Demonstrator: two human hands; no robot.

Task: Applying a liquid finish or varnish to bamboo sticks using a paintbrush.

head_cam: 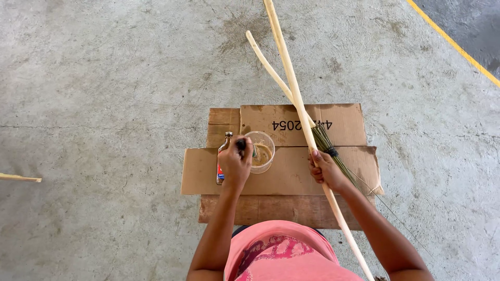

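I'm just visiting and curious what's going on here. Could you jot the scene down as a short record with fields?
Left hand: holds a small dark tool over the clear cup
Right hand: grips the long pale stick
Cup contents: brownish liquid
Beside cup: small glass bottle
Under stick: second stick with green bristles
Surface: cardboard sheets on concrete floor

- I see a long pale wooden stick [297, 96] gripped in my right hand [325, 169], slanting up and away across the cardboard.
- My left hand [234, 164] holds a small dark brush [241, 144] at the rim of a clear plastic cup [262, 151] of brownish liquid.
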